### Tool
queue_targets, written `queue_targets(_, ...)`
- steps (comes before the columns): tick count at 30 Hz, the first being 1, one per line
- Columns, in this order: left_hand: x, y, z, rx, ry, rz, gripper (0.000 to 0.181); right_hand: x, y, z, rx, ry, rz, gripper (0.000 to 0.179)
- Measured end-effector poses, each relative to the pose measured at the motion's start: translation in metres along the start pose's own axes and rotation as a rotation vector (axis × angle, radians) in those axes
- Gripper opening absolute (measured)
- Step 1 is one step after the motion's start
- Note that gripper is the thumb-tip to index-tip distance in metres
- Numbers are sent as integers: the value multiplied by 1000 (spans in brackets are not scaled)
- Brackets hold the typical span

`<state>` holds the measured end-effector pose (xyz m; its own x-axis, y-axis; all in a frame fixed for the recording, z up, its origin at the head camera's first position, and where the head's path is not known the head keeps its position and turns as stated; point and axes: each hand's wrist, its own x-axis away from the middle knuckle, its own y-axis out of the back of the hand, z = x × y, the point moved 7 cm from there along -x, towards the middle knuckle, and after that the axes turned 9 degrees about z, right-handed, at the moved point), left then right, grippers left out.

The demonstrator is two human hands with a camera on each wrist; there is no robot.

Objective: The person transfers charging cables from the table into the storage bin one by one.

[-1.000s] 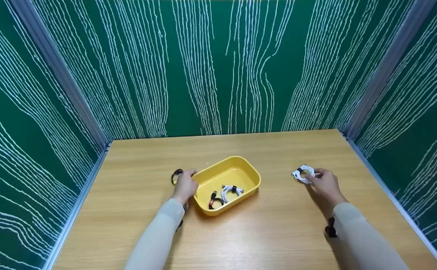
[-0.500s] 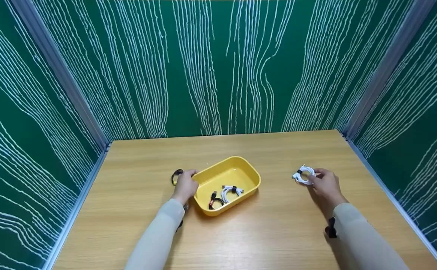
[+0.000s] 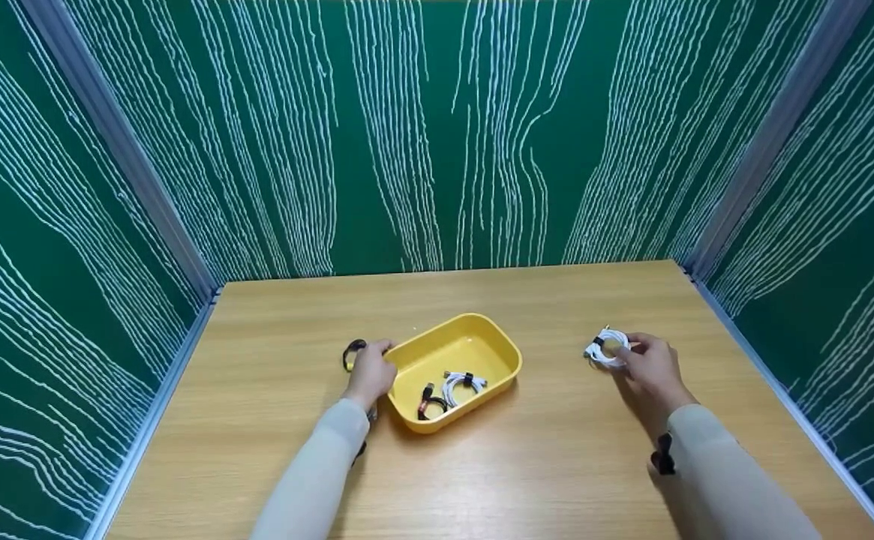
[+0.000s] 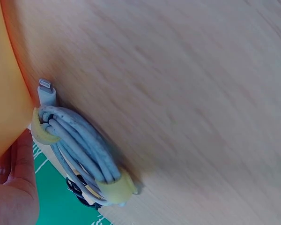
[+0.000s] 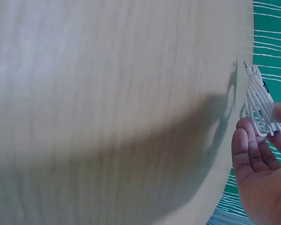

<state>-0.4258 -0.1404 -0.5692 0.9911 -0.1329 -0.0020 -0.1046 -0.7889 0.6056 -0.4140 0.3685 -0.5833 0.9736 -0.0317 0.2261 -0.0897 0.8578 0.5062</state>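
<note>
My left hand (image 3: pixel 370 373) grips the left end of a yellow plastic bin (image 3: pixel 491 330). In the bin lie a coiled white cable (image 3: pixel 449 391) with a black tie and a small black cable (image 3: pixel 427 393) with a red band. My right hand (image 3: pixel 653 369) pinches another coiled white cable (image 3: pixel 600 363) between thumb and fingers. In the right wrist view this coiled cable (image 5: pixel 259 104) is held up off the table, its thin metal plug pointing upward. Beside the bin, in the left wrist view, lies a greyish-white coiled cable (image 4: pixel 79 140) with yellow ties and a flat connector.
A black coiled cable (image 3: pixel 352 351) lies just beyond my left hand, left of the bin. The wooden table (image 3: pixel 542 465) is bounded at the back and sides by green panels (image 3: pixel 452 150) with white lines and metal posts.
The coiled cable in my right hand has tilted slightly, and its plug now sticks up at the top. My left hand and the bin have stayed in place.
</note>
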Motion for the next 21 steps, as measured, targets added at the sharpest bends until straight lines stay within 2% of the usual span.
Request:
queue_targets(3,1,1,-1,1,-9,-3,44,2,0,3,-5,16,5,53)
queue_targets(10,4,4,-5,-46,-70,-34,40,4,6,14,69,79,-72,48)
queue_targets(21,3,3,-4,-31,-66,-29,41,5,5,17,38,66,-25,52)
